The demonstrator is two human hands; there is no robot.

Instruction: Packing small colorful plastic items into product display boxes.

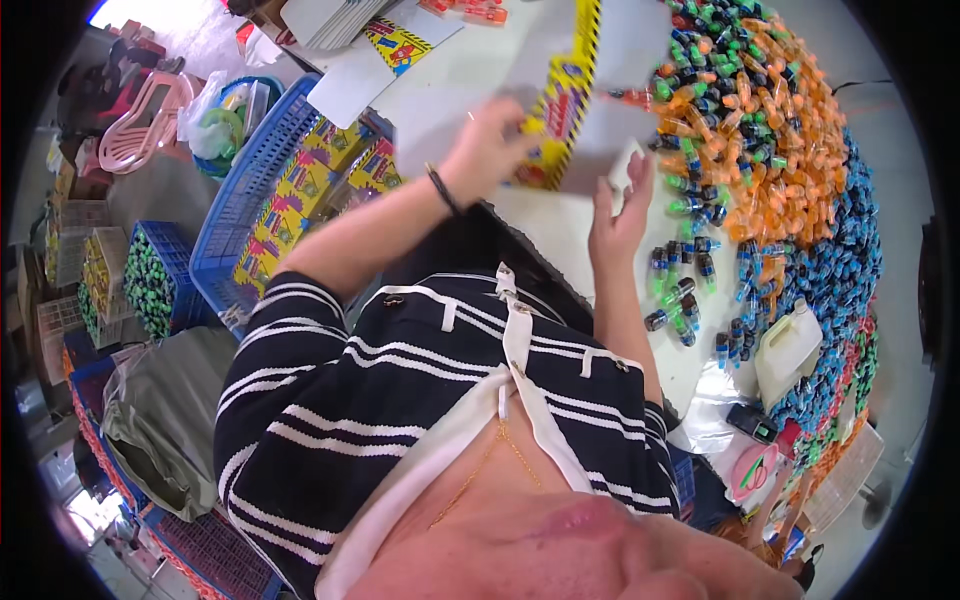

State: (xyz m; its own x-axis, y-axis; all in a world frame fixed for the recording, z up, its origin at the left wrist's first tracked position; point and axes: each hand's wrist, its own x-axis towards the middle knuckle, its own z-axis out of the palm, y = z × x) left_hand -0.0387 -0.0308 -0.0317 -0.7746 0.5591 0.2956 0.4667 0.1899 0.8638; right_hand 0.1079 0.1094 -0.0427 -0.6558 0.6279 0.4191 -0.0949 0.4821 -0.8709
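A white cardboard display box point(570, 110), with a yellow-and-black striped printed panel, stands partly unfolded on the table before me. My left hand point(490, 145) is at its left side, fingers curled at the printed panel and somewhat blurred. To the right, my right hand point(622, 210) is open, thumb and fingers apart, beside a white flap at the box's near right corner. Several small dark-and-green bottles point(675, 285) lie just right of that hand.
A large heap of orange bottles point(770, 130) and blue bottles point(850, 230) covers the table's right side. A white jug point(788, 352) stands at its near edge. Flat printed cards point(400, 45) lie at the far left. A blue basket point(228, 215) holds yellow printed boxes point(290, 210).
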